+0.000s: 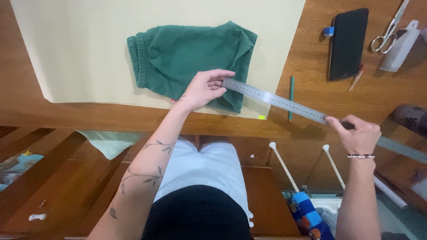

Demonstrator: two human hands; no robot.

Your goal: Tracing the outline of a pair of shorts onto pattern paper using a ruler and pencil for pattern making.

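Pinching one end of a long steel ruler between thumb and fingertips, the left hand rests over the lower edge of a pair of folded green shorts. The right hand is closed around the same ruler farther along, past the table's near edge, so the ruler slants from the shorts down toward the right. The shorts lie on a large sheet of cream paper spread over a brown wooden table. A green pencil lies just beside the paper's right edge, under the ruler's line. Farther right sit a dark phone, a small blue eraser and scissors. Below the table edge, wooden floor and slats show, with two white-tipped sticks standing in a container.
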